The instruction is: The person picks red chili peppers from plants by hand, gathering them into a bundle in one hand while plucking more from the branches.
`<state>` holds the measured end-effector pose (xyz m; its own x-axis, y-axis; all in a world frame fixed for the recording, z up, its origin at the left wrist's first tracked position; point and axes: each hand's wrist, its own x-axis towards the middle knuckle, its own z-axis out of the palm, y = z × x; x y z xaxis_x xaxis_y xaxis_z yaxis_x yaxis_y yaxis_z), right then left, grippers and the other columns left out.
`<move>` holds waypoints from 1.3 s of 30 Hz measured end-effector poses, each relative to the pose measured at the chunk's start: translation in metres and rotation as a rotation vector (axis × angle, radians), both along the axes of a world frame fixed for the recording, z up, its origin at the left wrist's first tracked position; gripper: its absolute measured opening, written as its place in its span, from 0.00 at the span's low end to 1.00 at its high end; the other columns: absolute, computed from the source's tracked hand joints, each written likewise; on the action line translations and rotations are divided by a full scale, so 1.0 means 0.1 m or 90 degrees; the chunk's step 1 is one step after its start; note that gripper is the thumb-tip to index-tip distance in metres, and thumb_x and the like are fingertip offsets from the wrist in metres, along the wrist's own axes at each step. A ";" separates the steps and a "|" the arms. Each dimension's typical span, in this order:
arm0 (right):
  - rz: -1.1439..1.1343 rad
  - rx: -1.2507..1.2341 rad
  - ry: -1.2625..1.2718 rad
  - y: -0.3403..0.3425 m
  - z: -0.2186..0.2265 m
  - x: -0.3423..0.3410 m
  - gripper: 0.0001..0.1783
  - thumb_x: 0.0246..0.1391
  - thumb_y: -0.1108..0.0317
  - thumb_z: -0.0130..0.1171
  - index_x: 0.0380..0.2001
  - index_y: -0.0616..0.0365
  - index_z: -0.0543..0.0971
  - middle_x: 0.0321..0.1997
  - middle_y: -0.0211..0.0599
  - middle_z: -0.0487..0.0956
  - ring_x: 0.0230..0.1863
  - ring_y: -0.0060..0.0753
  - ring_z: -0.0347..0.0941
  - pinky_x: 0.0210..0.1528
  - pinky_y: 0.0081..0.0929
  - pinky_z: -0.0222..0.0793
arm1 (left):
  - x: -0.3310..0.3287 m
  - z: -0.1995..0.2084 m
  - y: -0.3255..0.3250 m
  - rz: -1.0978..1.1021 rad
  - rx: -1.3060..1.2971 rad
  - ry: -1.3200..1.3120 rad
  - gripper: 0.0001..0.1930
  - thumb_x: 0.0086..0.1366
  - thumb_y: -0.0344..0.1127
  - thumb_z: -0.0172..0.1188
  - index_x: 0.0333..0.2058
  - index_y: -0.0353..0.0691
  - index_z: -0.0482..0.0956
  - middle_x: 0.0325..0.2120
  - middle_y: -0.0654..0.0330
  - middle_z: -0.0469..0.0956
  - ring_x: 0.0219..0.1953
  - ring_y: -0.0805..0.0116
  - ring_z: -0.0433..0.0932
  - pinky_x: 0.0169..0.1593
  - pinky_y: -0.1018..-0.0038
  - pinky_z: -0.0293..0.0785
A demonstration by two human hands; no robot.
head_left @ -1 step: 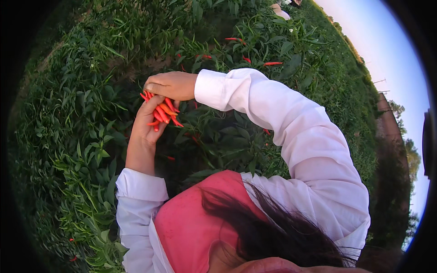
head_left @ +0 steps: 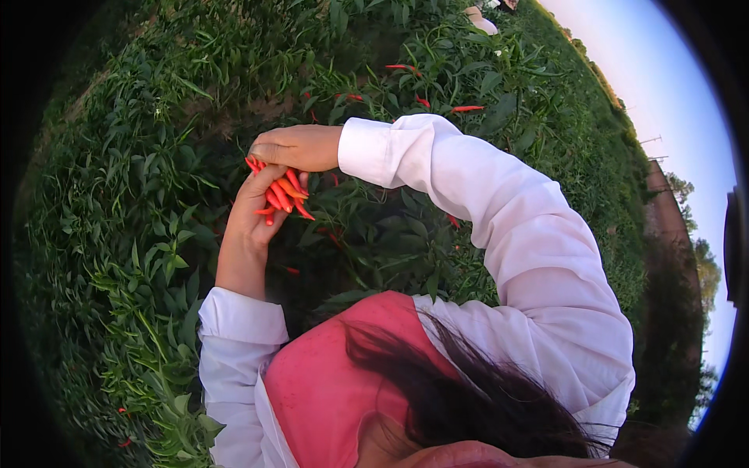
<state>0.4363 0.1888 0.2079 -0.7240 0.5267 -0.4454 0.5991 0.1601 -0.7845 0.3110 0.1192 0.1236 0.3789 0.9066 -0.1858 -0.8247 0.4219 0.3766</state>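
A bunch of red chili peppers point(head_left: 278, 195), one or two more orange, rests in my left hand point(head_left: 251, 212), with its thumb laid across them. From the right, my right hand point(head_left: 300, 148) arches over the bunch. Its thumb and fingers are bent round the upper ends of the chilies, and the fingertips are partly hidden behind them. The two hands meet at the top of the bunch, above dark green leaves.
Dense chili plants point(head_left: 133, 203) surround my hands. More red chilies hang on them, such as a long chili point(head_left: 468, 108) beyond my right sleeve point(head_left: 499, 195). A pale rounded thing point(head_left: 481, 21) stands among plants at the far edge. A brownish strip point(head_left: 675, 234) borders the field at right.
My right hand and forearm have shifted very slightly to the right. The left hand stays in place with the chilies.
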 end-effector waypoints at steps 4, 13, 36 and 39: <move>0.075 0.022 0.092 0.19 -0.01 0.41 0.31 0.61 0.48 0.36 0.59 0.59 0.56 0.56 0.36 0.65 0.46 0.27 0.65 0.49 0.27 0.63 | 0.15 0.05 -0.03 -0.024 -0.034 -0.017 0.14 0.57 0.28 0.56 0.43 0.34 0.69 0.33 0.58 0.74 0.34 0.68 0.74 0.35 0.77 0.75; -0.970 0.051 0.027 0.92 -0.55 3.13 0.05 0.47 0.71 0.56 0.26 0.63 0.75 0.22 0.38 0.76 0.18 0.29 0.71 0.17 0.23 0.68 | 0.19 -0.01 0.01 0.006 0.005 -0.068 0.20 0.58 0.29 0.56 0.49 0.35 0.65 0.35 0.60 0.72 0.36 0.69 0.74 0.35 0.77 0.75; -0.581 0.414 0.034 0.46 -1.27 2.99 0.13 0.48 0.61 0.55 0.36 0.54 0.74 0.36 0.41 0.76 0.39 0.46 0.72 0.40 0.36 0.67 | 2.00 0.72 0.99 -0.154 0.132 0.408 0.13 0.54 0.25 0.58 0.40 0.35 0.71 0.30 0.57 0.76 0.31 0.68 0.76 0.33 0.74 0.75; -0.490 0.504 0.002 0.34 -1.25 3.00 0.11 0.48 0.62 0.55 0.35 0.54 0.75 0.36 0.40 0.77 0.38 0.46 0.72 0.40 0.37 0.67 | 2.38 0.46 1.21 -0.180 0.129 0.451 0.10 0.54 0.24 0.57 0.36 0.35 0.72 0.27 0.58 0.76 0.30 0.67 0.77 0.32 0.73 0.74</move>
